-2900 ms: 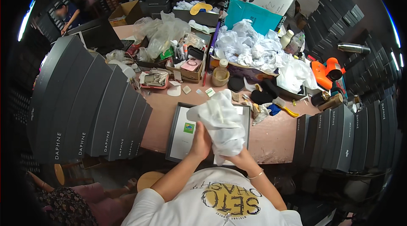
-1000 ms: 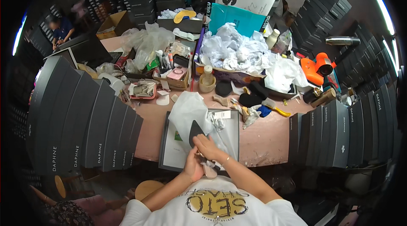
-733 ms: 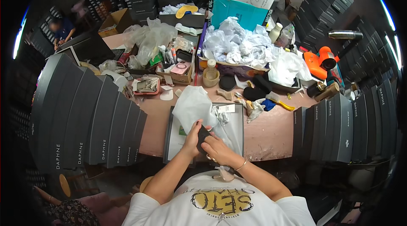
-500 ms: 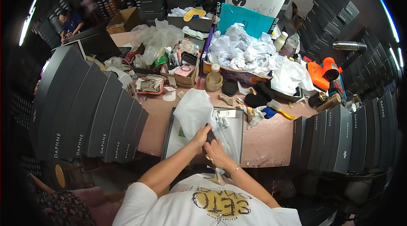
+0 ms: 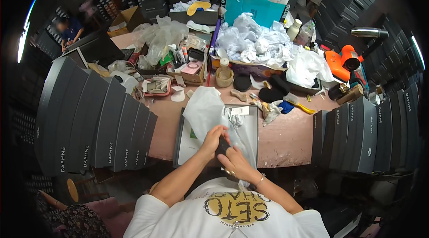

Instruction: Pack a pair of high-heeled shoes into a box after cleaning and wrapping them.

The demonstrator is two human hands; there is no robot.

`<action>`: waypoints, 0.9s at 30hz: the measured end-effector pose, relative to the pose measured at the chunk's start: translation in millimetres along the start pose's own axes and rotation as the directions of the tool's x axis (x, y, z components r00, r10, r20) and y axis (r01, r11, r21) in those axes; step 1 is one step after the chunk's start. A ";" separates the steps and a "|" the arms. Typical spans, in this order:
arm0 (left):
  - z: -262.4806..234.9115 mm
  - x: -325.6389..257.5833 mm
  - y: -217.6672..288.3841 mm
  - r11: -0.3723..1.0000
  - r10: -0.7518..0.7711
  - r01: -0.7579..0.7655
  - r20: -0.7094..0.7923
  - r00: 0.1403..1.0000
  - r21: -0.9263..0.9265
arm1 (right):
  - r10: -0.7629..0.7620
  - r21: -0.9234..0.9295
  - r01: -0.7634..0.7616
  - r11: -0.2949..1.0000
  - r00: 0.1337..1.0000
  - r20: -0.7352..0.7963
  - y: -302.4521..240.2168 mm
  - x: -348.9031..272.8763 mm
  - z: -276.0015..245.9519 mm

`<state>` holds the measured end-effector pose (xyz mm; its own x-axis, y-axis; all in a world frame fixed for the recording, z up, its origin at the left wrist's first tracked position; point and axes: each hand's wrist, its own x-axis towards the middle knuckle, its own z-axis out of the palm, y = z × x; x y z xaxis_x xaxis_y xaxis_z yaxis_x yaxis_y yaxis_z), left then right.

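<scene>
Above the near side of an open grey box (image 5: 178,148) I hold a small black item (image 5: 222,145), shoe-like, though my fingers cover much of it. My left hand (image 5: 212,141) is closed round its left and upper side. Lower down, my right hand (image 5: 236,164), with a ring on one finger, grips it from the right. White tissue paper (image 5: 203,108) spreads out of the box just beyond my hands. Beside it in the box lie a crumpled paper wad (image 5: 235,121) and a small white tag (image 5: 240,110).
Dark shoe boxes line the left (image 5: 96,117) and right (image 5: 346,135) of the pink table (image 5: 286,148). Farther back are a bin of crumpled paper (image 5: 254,46), a glue jar (image 5: 224,75), a yellow-handled brush (image 5: 300,105) and an orange heat gun (image 5: 342,63). Another person (image 5: 71,31) sits far left.
My hands have shifted slightly on the black item, and my right fingers have moved along it. The whole view has moved a little; the box and paper stay in place.
</scene>
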<state>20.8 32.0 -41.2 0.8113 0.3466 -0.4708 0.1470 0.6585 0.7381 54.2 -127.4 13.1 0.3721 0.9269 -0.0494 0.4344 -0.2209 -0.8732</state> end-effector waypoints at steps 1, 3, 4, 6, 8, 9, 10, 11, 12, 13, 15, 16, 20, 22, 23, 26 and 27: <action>2.8 -3.5 2.4 1.000 0.012 -0.012 -0.011 1.000 0.013 | 0.012 -0.004 -0.012 1.000 1.000 0.019 -3.3 6.6 -5.2; 24.7 -26.1 7.5 0.997 -0.053 0.049 -0.059 0.997 -0.067 | 0.064 -0.076 -0.053 0.996 0.987 0.145 -10.2 6.5 -13.6; 31.0 -33.8 10.1 0.992 -0.079 0.071 -0.080 0.994 -0.105 | 0.046 -0.050 -0.041 0.998 0.994 0.103 -11.2 4.4 -13.7; 20.5 -31.8 7.5 0.990 -0.108 0.106 -0.010 0.994 -0.091 | 0.017 -0.001 -0.017 1.000 1.000 0.020 -11.6 -9.3 -7.7; 14.1 -28.2 11.5 0.991 -0.079 0.076 -0.023 0.997 -0.111 | -0.050 0.040 0.049 0.998 0.998 0.032 -10.7 -28.9 -20.6; 13.9 -28.3 15.4 0.988 -0.091 0.089 -0.011 0.996 -0.126 | -0.087 0.018 0.088 0.996 0.996 -0.027 -8.1 -33.7 -23.9; 14.1 -27.7 16.8 0.987 -0.113 0.114 0.015 0.993 -0.116 | -0.126 -0.007 0.125 0.992 0.989 -0.084 -6.8 -37.1 -25.1; 14.3 -27.6 17.6 0.985 -0.135 0.139 0.041 0.990 -0.105 | -0.104 -0.161 0.083 0.983 0.986 -0.130 2.0 -30.6 -25.4; 19.3 -24.2 21.5 0.984 -0.151 0.158 0.083 0.985 -0.087 | -0.077 -0.124 0.068 0.990 0.994 -0.071 8.3 -22.2 -29.7; 24.7 -24.4 22.2 0.982 -0.170 0.175 0.077 0.982 -0.066 | -0.051 -0.082 0.049 0.995 0.999 -0.012 14.7 -13.9 -30.9; 24.8 -12.6 7.8 0.990 -0.128 0.132 0.076 0.989 -0.051 | -0.009 -0.034 0.012 0.999 0.996 0.089 32.7 3.8 -29.2; 27.9 -9.8 5.3 0.993 -0.107 0.111 0.073 0.992 -0.049 | 0.057 -0.080 -0.051 0.996 0.996 0.075 35.0 10.8 -25.0; 11.7 -6.4 -3.2 0.972 -0.222 0.222 0.008 0.975 -0.078 | 0.198 -0.142 -0.204 0.969 0.978 -0.062 24.7 34.3 8.6; 6.8 -8.5 -7.6 0.982 -0.180 0.178 -0.026 0.983 -0.058 | 0.184 -0.138 -0.203 0.969 0.972 -0.143 25.5 33.8 25.2; 4.8 -10.0 -8.3 0.987 -0.158 0.156 -0.044 0.986 -0.046 | 0.216 -0.024 -0.222 0.975 0.964 -0.157 28.3 37.1 23.2; 3.0 -14.1 0.4 0.994 -0.085 0.086 -0.018 0.996 0.062 | 0.265 0.043 -0.262 0.964 0.949 -0.172 35.8 37.9 27.7; 5.4 -18.3 2.4 0.995 -0.080 0.082 -0.030 0.996 0.064 | 0.266 0.029 -0.265 0.964 0.950 -0.161 38.0 38.7 29.0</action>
<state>9.3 23.6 -28.2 0.7798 0.3122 -0.5426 0.2489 0.6406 0.7264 61.3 -91.2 -36.0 0.6016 0.7730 -0.2012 0.2959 -0.4497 -0.8427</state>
